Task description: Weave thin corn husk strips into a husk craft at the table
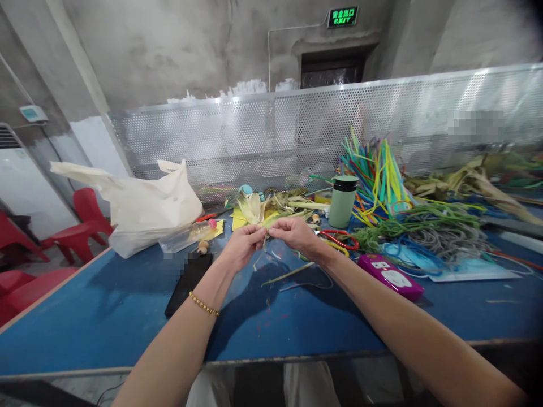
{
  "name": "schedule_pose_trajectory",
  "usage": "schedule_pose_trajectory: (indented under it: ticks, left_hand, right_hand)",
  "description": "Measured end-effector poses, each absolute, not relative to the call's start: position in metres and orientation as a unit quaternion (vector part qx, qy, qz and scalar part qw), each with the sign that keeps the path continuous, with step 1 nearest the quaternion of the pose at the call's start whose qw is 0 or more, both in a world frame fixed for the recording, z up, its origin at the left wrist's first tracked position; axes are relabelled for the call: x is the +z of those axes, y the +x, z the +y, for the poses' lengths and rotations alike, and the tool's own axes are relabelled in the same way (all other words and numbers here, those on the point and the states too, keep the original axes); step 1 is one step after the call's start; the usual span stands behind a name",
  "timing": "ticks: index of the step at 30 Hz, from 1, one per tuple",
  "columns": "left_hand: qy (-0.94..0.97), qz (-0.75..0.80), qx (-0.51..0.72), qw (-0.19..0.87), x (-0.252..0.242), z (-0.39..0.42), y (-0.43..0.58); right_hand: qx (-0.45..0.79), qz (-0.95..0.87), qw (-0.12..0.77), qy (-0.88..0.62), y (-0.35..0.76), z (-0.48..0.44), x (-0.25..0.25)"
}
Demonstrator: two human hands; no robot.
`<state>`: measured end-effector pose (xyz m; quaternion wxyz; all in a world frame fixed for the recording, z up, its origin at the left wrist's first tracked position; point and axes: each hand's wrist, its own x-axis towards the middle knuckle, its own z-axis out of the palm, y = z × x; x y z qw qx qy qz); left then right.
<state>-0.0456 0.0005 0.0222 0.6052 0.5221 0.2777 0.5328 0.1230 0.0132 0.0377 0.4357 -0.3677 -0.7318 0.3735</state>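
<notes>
Over the middle of the blue table (139, 316), both hands meet with pinched fingers at the base of a pale corn husk piece (251, 208). My left hand (244, 246) grips it from the left, a beaded bracelet on the wrist. Fingertip to fingertip with it, my right hand (294, 233) pinches the same base from the right. The husk's leaves fan upward and away from me. Exactly what lies between the fingertips is partly hidden. Thin husk strips (288, 273) are scattered on the table just below the hands.
A white plastic bag (148, 203) and a black phone-like slab (189, 282) are at left. Red-handled scissors (339, 237), a green tumbler (343, 203) and a magenta packet (390, 277) stand or lie at right. Behind are colourful strips (377, 175), cords (445, 232) and a perforated metal screen (237, 141).
</notes>
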Motion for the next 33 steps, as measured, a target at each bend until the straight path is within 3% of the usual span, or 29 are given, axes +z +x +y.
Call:
schedule_pose_trajectory:
  ticks: [17,28,33]
  left_hand:
    - [0.5,0.268,0.513,0.644,0.022,0.002,-0.05]
    - [0.529,0.296,0.535,0.588,0.022,0.002,-0.047]
    - [0.512,0.308,0.547,0.586,0.023,0.002,-0.046]
  right_hand:
    - [0.357,-0.731,0.444,-0.376,0.122,0.007,0.039]
    - [0.192,-0.77,0.46,-0.398,0.125,0.019,0.032]
    - [0.18,-0.773,0.464,-0.392,0.121,0.018,0.03]
